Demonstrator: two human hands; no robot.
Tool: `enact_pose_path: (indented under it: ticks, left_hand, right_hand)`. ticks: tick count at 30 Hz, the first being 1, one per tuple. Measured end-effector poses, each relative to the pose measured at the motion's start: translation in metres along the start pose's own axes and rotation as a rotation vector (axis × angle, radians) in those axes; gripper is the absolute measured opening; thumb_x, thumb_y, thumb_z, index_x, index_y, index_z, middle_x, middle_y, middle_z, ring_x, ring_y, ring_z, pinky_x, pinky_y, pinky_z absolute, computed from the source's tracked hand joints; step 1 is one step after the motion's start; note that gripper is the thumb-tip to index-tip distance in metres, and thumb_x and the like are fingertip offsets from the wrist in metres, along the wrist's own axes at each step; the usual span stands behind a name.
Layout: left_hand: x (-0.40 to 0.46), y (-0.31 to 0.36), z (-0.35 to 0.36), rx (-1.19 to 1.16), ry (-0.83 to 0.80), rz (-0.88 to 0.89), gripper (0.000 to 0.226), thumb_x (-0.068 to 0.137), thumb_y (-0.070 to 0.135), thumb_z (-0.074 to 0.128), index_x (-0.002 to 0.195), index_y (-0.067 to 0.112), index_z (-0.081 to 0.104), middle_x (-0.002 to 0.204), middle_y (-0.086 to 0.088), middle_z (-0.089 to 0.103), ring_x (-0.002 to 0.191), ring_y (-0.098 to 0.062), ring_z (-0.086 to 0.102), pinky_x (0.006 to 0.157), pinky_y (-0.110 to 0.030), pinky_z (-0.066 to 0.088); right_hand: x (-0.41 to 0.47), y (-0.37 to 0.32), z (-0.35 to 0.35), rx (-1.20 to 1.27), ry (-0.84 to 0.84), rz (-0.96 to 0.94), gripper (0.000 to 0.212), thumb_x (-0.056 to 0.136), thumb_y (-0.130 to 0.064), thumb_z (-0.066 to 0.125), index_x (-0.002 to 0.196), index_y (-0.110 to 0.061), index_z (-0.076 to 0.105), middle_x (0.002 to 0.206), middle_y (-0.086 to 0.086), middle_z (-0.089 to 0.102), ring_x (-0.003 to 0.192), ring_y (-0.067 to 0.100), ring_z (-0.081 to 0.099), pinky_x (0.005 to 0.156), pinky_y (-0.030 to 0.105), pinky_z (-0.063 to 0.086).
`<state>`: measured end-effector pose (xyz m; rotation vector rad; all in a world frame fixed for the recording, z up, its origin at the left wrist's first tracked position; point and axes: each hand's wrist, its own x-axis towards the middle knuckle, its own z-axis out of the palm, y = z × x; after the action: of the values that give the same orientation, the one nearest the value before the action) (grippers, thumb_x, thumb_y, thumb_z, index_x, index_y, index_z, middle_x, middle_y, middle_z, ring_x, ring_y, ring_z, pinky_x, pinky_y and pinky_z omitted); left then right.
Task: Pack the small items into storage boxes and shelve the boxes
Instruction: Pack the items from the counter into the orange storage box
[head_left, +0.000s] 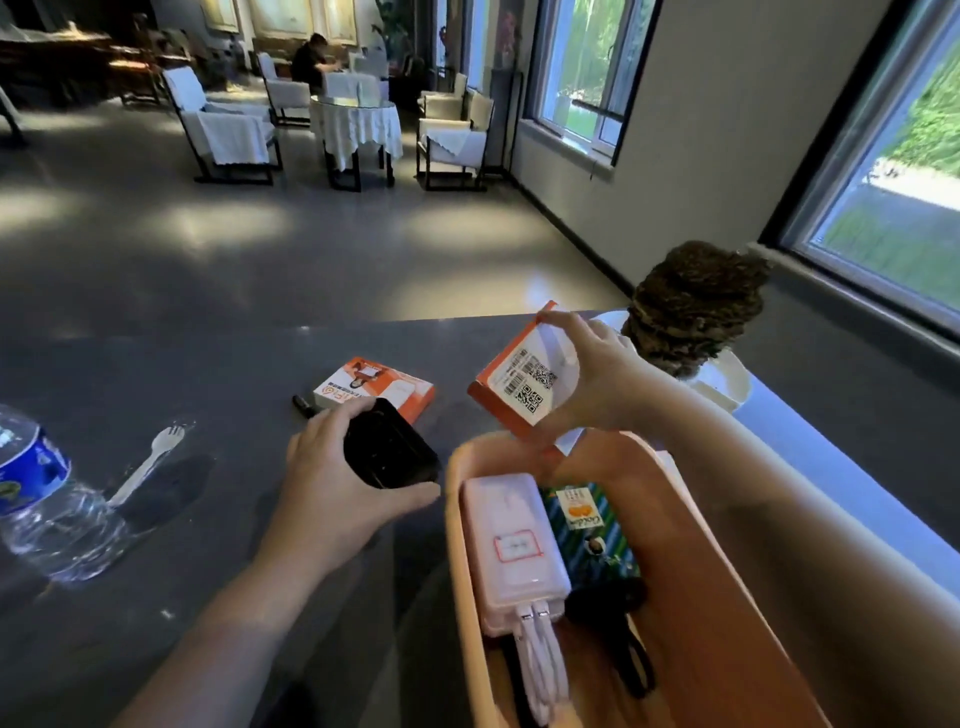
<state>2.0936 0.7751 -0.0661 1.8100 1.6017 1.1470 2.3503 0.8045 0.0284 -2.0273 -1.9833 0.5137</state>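
A beige storage box (457, 530) stands on the dark table at lower right. Inside lie a pale pink power bank (511, 545) with white cables, a green striped packet (589, 530) and a black item (618, 623). My right hand (592, 374) pinches an orange and white carton (519, 379) with barcodes, tilted above the box's far end. My left hand (322, 483) grips a black case (387, 449) just left of the box. A second orange carton (379, 387) lies flat behind it, with a black marker (304, 405) beside it.
A plastic water bottle (36, 499) and a white spork (150, 462) lie at the table's left. A brown dried plant in a white pot (727, 384) stands at the far right corner. Chairs, a draped table and a seated person are across the room.
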Motion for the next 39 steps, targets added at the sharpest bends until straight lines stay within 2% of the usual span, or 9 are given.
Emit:
enact_pose_path:
  ticks: [5,9,15,19,22,25,34,37,39]
  left_hand:
    - [-0.035,0.037,0.017,-0.068,-0.051,0.058,0.100,0.036,0.067,0.078,0.126,0.038,0.046,0.121,0.021,0.041,0.116,0.000,0.032,0.091,-0.019,0.032]
    - [-0.055,0.050,0.028,-0.082,-0.079,0.086,0.099,0.040,0.059,0.082,0.128,0.035,0.046,0.125,0.017,0.042,0.122,-0.006,0.033,0.096,-0.026,0.032]
    - [-0.064,0.061,0.036,-0.078,-0.122,0.118,0.092,0.048,0.044,0.086,0.129,0.035,0.044,0.127,0.015,0.044,0.124,-0.007,0.034,0.094,-0.022,0.033]
    - [-0.069,0.067,0.039,-0.098,-0.125,0.134,0.092,0.046,0.048,0.082,0.129,0.035,0.045,0.125,0.017,0.042,0.123,-0.005,0.035,0.095,-0.020,0.033]
    - [-0.070,0.069,0.041,-0.105,-0.123,0.141,0.092,0.046,0.048,0.083,0.129,0.033,0.046,0.127,0.014,0.044,0.124,-0.008,0.035,0.099,-0.026,0.034]
    - [-0.071,0.070,0.042,-0.110,-0.129,0.156,0.092,0.046,0.048,0.084,0.129,0.034,0.046,0.127,0.015,0.043,0.122,-0.003,0.033,0.094,-0.017,0.030]
    - [-0.072,0.071,0.045,-0.086,-0.162,0.194,0.092,0.048,0.047,0.085,0.130,0.036,0.043,0.124,0.018,0.040,0.116,0.004,0.029,0.082,-0.007,0.028]
    - [-0.072,0.072,0.047,-0.086,-0.177,0.198,0.092,0.049,0.045,0.086,0.130,0.034,0.044,0.125,0.017,0.040,0.113,0.006,0.028,0.083,-0.006,0.026]
    - [-0.072,0.073,0.049,-0.079,-0.184,0.204,0.091,0.049,0.044,0.087,0.130,0.033,0.044,0.127,0.016,0.041,0.115,0.004,0.029,0.087,-0.008,0.025]
  right_hand:
    - [-0.099,0.036,0.006,-0.043,-0.070,0.020,0.130,0.032,-0.054,0.082,0.140,-0.055,0.009,0.138,-0.012,0.029,0.134,0.018,0.024,0.104,0.040,0.034]
    - [-0.148,0.055,0.020,-0.204,-0.051,-0.014,0.126,0.040,-0.058,0.084,0.139,-0.057,0.005,0.141,-0.014,0.019,0.136,0.013,0.013,0.109,0.042,0.024]
    - [-0.177,0.053,0.035,-0.406,-0.109,-0.059,0.134,0.040,-0.071,0.079,0.142,-0.053,-0.006,0.153,-0.010,0.001,0.140,0.022,0.001,0.116,0.047,0.008]
    - [-0.186,0.050,0.043,-0.528,-0.156,-0.047,0.135,0.041,-0.076,0.076,0.147,-0.045,-0.001,0.153,-0.001,0.008,0.139,0.029,0.002,0.115,0.052,0.005]
    - [-0.187,0.047,0.047,-0.579,-0.167,-0.027,0.123,0.047,-0.079,0.072,0.147,-0.041,0.011,0.148,0.001,0.020,0.135,0.028,0.013,0.114,0.049,0.011]
    - [-0.184,0.046,0.055,-0.596,-0.086,-0.016,0.106,0.056,-0.076,0.069,0.142,-0.030,0.027,0.135,0.005,0.036,0.123,0.026,0.028,0.104,0.040,0.030]
    - [-0.176,0.063,0.071,-0.524,-0.148,0.054,0.075,0.081,-0.056,0.062,0.144,-0.031,0.028,0.120,0.002,0.049,0.111,0.023,0.047,0.084,0.032,0.043]
    - [-0.171,0.068,0.065,-0.551,-0.218,-0.095,0.078,0.075,-0.065,0.063,0.142,-0.039,0.033,0.132,-0.003,0.044,0.121,0.022,0.037,0.097,0.036,0.036]
    - [-0.166,0.064,0.061,-0.527,-0.397,-0.163,0.089,0.068,-0.068,0.068,0.143,-0.042,0.029,0.144,-0.007,0.037,0.132,0.021,0.032,0.108,0.042,0.030]
